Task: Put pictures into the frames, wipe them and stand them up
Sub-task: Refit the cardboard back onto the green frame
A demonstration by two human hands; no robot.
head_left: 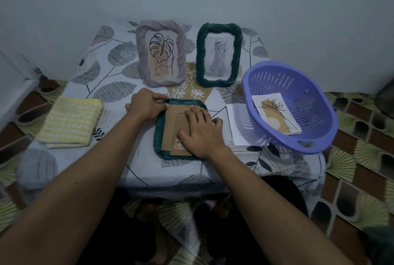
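Head view: teal frame (158,145) lies face down at the centre of the desk (149,171), left grip (147,105) curled round its 11 o'clock corner, right grip (202,130) flat with fingers straight, pressing the cardboard backing (170,119). Lilac frame (141,51) and dark green frame (199,51) stand at 12 o'clock, yellow cloth (72,124) at 9, basket (309,102) at 3. Risk: if the backing is seated skewed or left unlatched, the picture could shift or the back drop out on lifting.

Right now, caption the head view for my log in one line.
Left hand holds a face-down teal frame while right hand presses its cardboard backing; leaf frame and cat frame stand behind.
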